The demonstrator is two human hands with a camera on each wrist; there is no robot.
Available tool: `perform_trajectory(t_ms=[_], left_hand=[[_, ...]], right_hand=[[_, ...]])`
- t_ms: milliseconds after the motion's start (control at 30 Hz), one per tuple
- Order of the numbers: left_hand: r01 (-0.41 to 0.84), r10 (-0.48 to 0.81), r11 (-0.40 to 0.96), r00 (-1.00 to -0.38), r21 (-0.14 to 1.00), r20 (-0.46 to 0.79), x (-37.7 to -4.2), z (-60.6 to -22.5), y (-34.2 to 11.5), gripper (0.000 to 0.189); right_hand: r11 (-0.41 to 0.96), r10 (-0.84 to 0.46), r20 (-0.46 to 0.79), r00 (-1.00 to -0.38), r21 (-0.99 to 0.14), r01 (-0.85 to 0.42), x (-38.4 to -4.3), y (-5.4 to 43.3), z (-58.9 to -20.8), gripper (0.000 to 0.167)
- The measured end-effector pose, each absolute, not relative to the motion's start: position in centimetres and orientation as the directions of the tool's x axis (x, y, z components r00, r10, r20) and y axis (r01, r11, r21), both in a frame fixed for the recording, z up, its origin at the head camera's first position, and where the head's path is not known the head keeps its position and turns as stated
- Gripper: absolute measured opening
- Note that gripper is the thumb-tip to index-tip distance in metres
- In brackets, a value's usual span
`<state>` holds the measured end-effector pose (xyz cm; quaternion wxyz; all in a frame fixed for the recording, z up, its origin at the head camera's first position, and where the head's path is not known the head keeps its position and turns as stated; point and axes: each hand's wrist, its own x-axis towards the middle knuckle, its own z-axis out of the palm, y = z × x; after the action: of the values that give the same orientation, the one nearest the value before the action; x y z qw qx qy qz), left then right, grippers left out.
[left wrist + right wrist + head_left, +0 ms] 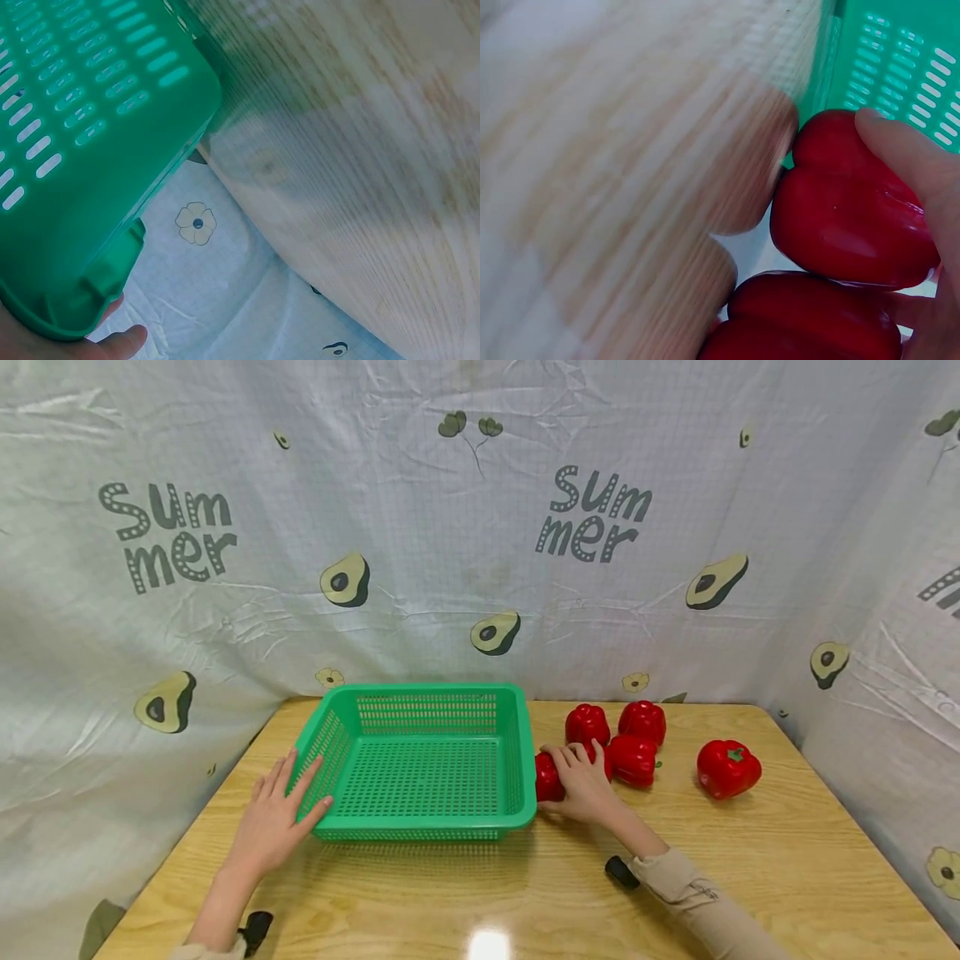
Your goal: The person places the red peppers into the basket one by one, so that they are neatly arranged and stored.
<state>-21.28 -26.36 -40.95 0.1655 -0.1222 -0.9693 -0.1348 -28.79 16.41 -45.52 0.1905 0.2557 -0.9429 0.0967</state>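
A green plastic basket with slotted walls stands on the table. My left hand lies with spread, fairly straight fingers along its left rim; fingertips show by the rim in the left wrist view. Right of the basket, my right hand grips a red bell pepper, the thumb across it and the other fingers mostly hidden behind. That pepper sits close against the basket's right wall. A second bell pepper is right beside it, partly covered by the hand in the head view.
Behind the right hand are several more red bell peppers, including one at the back, one to its right and one lying on its side. Another pepper stands apart at the right. A printed cloth hangs behind the table.
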Motion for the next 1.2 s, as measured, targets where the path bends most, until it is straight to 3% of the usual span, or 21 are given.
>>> perform_trajectory(t_ms=[300,1200], left_hand=[[0.282,0.191,0.932,-0.915,0.226,0.354,-21.6,-41.0,-26.2,0.061],[0.254,0.178,0.943,-0.931,0.217,0.319,-21.3,-40.9,-26.3,0.060]], right_hand=[[0.854,-0.442,0.414,-0.796,-0.077,-0.514,-28.7,16.5,-44.8,0.084],[0.742,-0.521,0.527,-0.672,-0.110,-0.661,-25.8,18.6,-42.8,0.084]])
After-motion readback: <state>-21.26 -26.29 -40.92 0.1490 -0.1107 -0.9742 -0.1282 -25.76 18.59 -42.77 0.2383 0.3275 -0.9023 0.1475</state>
